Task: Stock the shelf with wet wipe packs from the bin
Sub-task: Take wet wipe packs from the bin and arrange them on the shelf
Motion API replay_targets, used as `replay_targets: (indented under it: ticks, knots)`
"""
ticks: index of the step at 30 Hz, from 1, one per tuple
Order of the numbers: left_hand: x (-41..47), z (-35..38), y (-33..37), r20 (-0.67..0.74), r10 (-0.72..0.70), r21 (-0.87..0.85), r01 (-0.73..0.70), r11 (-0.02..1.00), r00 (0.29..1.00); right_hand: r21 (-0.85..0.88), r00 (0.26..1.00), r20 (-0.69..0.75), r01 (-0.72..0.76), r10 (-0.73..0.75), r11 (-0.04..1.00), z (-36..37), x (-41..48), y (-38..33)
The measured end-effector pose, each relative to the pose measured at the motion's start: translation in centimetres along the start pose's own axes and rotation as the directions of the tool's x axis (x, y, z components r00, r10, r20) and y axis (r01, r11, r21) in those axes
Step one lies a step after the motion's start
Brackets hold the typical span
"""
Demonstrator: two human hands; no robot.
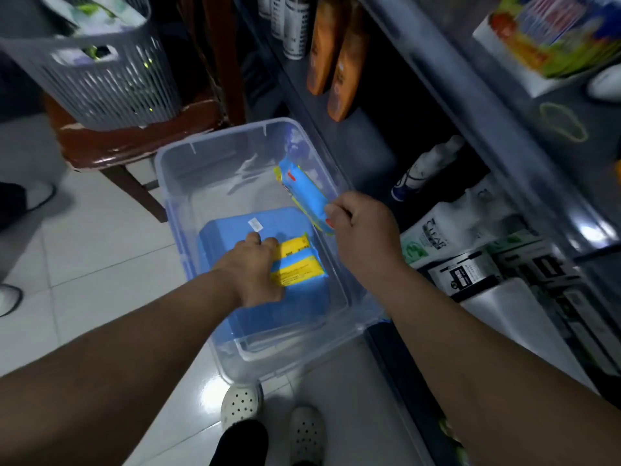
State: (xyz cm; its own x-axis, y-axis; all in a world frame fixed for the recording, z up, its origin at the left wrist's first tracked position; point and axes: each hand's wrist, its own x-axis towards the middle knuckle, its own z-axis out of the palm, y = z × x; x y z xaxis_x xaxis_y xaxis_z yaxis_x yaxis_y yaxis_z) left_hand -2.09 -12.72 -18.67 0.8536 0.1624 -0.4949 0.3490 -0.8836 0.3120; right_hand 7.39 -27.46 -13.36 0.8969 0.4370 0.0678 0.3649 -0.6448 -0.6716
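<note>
Clear bin (pixel 174 183) nearly emptied: two packs left. Right hand (pixel 364 230) pinched blue pack (pixel 307 193) above bin; left hand (pixel 255 270) gripped yellow pack (pixel 297 264) inside bin. Shelving pending.

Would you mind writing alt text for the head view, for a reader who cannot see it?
A person reaches both hands into a clear plastic bin on the floor. The left hand grips a yellow wipe pack inside it; the right hand holds a blue pack beside stocked shelves.
</note>
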Motion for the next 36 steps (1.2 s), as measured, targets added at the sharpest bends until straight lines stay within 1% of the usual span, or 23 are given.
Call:
replay_targets:
  ticks: [3,6,8,9,10,12,15,18,21,23,24,26,27,30,34,36]
  knots:
    - [-3.3,-4.0,1.0,-0.045,-0.065,-0.099,0.060,0.993,0.997,-0.030,1.000,0.003,0.024,-0.024,0.999,-2.9,0.0,-3.2]
    - [-6.7,-8.5,2.3,-0.094,-0.147,-0.212,0.124,0.969,0.985,-0.026,1.000,0.012,0.014,-0.014,1.000,-6.5,-0.2,-6.6]
    - [-8.9,-11.3,3.2,-0.102,-0.204,-0.339,0.159,0.927,0.974,-0.016,1.000,0.021,0.010,-0.010,1.000,-9.1,-0.4,-9.0]
    - [-9.9,-12.7,3.7,-0.106,-0.229,-0.425,0.164,0.890,0.968,0.002,1.000,0.016,0.012,-0.012,1.000,-10.4,-0.5,-10.1]
    - [-10.9,-14.0,4.2,-0.105,-0.245,-0.525,0.155,0.837,0.964,0.024,1.000,0.006,0.016,-0.017,1.000,-11.7,-0.7,-11.3]
    - [-13.1,-16.4,5.6,-0.097,-0.259,-0.707,0.117,0.697,0.961,0.048,1.000,0.001,0.013,-0.014,0.999,-14.2,-1.0,-13.4]
    - [-16.3,-19.8,8.3,-0.086,-0.266,-0.859,0.064,0.508,0.960,0.074,1.000,0.021,-0.004,0.003,0.997,-17.6,-1.3,-16.5]
    - [-19.0,-22.8,10.7,-0.111,-0.232,-0.932,-0.021,0.361,0.966,0.123,0.999,0.036,0.010,-0.014,0.992,-20.8,-2.2,-19.1]
    - [-21.4,-25.1,13.1,-0.109,-0.150,-0.976,-0.077,0.202,0.983,0.119,0.999,0.000,0.034,-0.034,0.992,-23.2,-3.5,-20.8]
    - [-22.9,-26.2,14.4,-0.082,-0.059,-0.995,-0.079,0.058,0.995,0.109,0.999,-0.027,0.035,-0.032,0.993,-24.6,-4.6,-21.8]
    - [-23.5,-26.5,14.9,-0.053,-0.015,-0.999,-0.053,-0.012,0.998,0.106,0.999,-0.035,0.033,-0.029,0.994,-25.0,-5.1,-22.1]
    - [-25.1,-27.2,15.7,-0.021,0.049,-0.995,-0.016,-0.101,0.999,0.101,0.997,-0.067,0.041,-0.034,0.994,-26.5,-6.6,-23.0]
    - [-25.7,-27.4,16.0,-0.025,0.066,-0.993,-0.017,-0.117,0.998,0.103,0.996,-0.078,0.044,-0.036,0.994,-27.1,-7.2,-23.4]
    - [-28.8,-27.5,17.1,-0.088,0.123,-0.994,-0.080,-0.071,0.989,0.148,0.991,-0.130,0.058,-0.039,0.987,-29.1,-10.6,-24.8]
    - [-33.4,-27.1,18.6,-0.136,0.060,-0.989,-0.131,-0.075,0.989,0.201,0.984,-0.170,0.085,-0.050,0.976,-31.0,-15.7,-26.8]
    - [-35.6,-26.9,19.3,-0.155,0.072,-0.985,-0.149,-0.082,0.985,0.202,0.983,-0.169,0.100,-0.066,0.974,-31.2,-18.0,-27.6]
